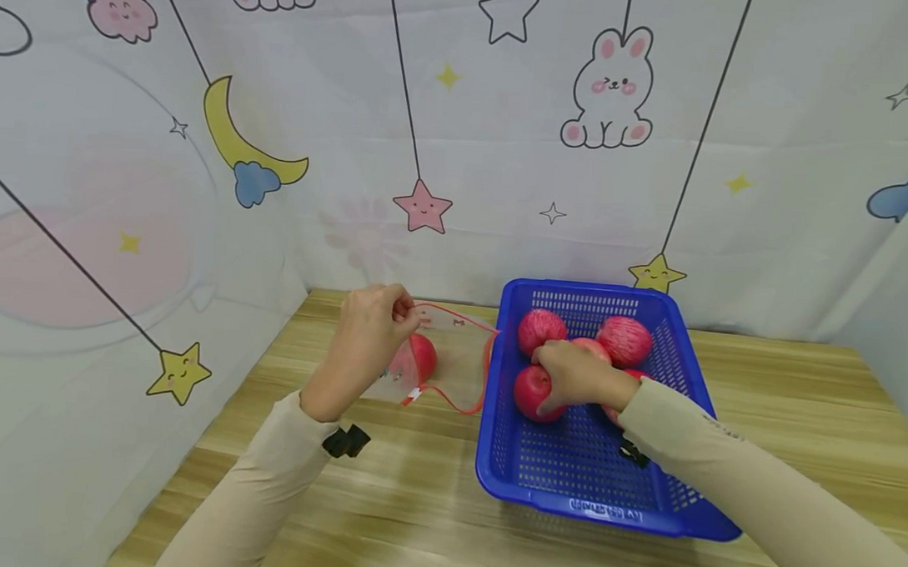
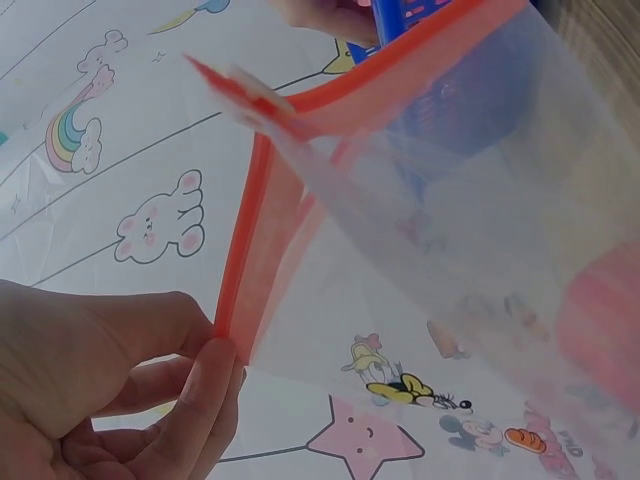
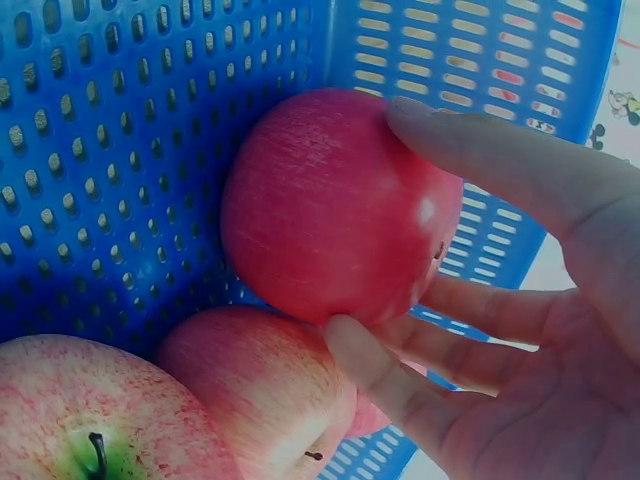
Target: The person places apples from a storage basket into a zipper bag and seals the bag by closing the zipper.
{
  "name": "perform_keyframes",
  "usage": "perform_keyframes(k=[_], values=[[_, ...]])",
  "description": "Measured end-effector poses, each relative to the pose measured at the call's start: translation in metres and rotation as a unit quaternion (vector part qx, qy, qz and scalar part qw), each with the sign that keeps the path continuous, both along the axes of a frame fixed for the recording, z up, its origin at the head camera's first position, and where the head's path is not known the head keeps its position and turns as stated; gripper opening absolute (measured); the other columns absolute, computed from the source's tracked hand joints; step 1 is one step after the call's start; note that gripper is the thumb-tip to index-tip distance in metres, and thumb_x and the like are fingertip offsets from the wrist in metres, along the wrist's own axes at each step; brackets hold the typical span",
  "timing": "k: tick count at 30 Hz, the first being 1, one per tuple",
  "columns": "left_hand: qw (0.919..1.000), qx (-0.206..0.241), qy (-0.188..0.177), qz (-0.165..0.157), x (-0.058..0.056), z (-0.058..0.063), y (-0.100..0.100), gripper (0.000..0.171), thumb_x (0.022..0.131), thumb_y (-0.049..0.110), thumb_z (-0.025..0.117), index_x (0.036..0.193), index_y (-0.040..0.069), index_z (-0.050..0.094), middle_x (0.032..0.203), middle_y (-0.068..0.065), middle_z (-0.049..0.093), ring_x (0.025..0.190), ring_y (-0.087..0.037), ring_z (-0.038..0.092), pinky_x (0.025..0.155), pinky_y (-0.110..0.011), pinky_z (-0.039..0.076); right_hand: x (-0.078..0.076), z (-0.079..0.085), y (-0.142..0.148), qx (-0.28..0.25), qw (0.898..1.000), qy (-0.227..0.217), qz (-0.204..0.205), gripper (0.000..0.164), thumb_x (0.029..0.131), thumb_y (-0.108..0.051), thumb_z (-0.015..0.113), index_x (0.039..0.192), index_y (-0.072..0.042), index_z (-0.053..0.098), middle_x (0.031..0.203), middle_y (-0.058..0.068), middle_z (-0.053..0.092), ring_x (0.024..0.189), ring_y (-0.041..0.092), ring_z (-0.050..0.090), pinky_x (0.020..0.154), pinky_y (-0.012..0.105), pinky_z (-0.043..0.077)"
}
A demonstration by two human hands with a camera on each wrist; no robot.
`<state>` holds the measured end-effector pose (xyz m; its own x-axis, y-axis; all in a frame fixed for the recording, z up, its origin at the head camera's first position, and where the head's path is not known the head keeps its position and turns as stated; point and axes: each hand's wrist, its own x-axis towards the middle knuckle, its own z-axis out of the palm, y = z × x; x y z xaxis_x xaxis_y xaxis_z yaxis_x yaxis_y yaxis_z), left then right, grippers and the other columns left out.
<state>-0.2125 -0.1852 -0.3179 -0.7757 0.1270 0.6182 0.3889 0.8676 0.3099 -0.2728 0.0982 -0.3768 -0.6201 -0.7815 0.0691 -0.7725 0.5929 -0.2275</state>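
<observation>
My left hand (image 1: 373, 322) pinches the red rim of a clear zip bag (image 2: 400, 300) printed with cartoon figures. Its mouth gapes, and the white slider (image 1: 415, 393) shows at the near corner. A red apple (image 1: 424, 356) is seen through the bag's film. Inside a blue plastic basket (image 1: 567, 479), my right hand (image 1: 582, 375) holds a red apple (image 3: 330, 205), thumb on one side and fingers on the other. Other apples (image 3: 260, 385) sit close by, partly hidden under that hand in the head view.
The basket stands right of the bag on a wood-grain table (image 1: 386, 498); its slotted wall (image 3: 130, 150) rises around the apples. A white cloth with cartoon prints (image 1: 496, 143) hangs behind the table and along its left side.
</observation>
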Motion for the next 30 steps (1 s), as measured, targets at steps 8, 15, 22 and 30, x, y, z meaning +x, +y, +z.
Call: perform_keyframes(k=[8, 15, 22, 30], values=[[0.9999, -0.003, -0.012, 0.004, 0.0013, -0.0008, 0.0001, 0.013, 0.082, 0.000, 0.076, 0.072, 0.001, 0.067, 0.067, -0.008, 0.064, 0.061, -0.021, 0.062, 0.059, -0.034, 0.053, 0.0041, -0.0016, -0.0029, 0.054, 0.998, 0.019, -0.009, 0.054, 0.058, -0.023, 0.094, 0.097, -0.002, 0.064, 0.093, 0.009, 0.064, 0.085, 0.030, 0.062, 0.069, 0.041, 0.052], [1.0000, -0.006, -0.004, -0.001, 0.0019, -0.0016, 0.0005, 0.015, 0.081, 0.001, 0.078, 0.071, 0.001, 0.067, 0.067, -0.008, 0.063, 0.061, -0.022, 0.061, 0.058, -0.034, 0.051, 0.0065, -0.0020, -0.0060, 0.055, 0.998, 0.004, -0.014, 0.049, 0.059, -0.023, 0.093, 0.093, -0.005, 0.062, 0.086, 0.005, 0.062, 0.082, 0.025, 0.061, 0.061, 0.038, 0.052], [1.0000, -0.004, -0.002, -0.004, 0.0006, -0.0038, 0.0010, 0.013, 0.080, -0.002, 0.075, 0.071, 0.002, 0.066, 0.067, -0.008, 0.063, 0.061, -0.023, 0.061, 0.057, -0.034, 0.052, 0.0050, -0.0069, -0.0044, 0.010, 1.000, -0.002, 0.006, 0.042, 0.057, -0.024, 0.089, 0.079, -0.007, 0.057, 0.068, -0.004, 0.053, 0.061, 0.012, 0.051, 0.053, 0.025, 0.046], [0.9999, -0.010, -0.005, -0.001, 0.0012, -0.0030, 0.0022, 0.013, 0.080, -0.003, 0.072, 0.070, 0.002, 0.066, 0.066, -0.008, 0.062, 0.061, -0.023, 0.061, 0.057, -0.035, 0.050, 0.0030, -0.0100, -0.0023, -0.028, 0.999, -0.007, 0.016, 0.044, 0.054, -0.023, 0.090, 0.075, -0.007, 0.056, 0.064, -0.006, 0.049, 0.056, 0.009, 0.046, 0.049, 0.023, 0.041]])
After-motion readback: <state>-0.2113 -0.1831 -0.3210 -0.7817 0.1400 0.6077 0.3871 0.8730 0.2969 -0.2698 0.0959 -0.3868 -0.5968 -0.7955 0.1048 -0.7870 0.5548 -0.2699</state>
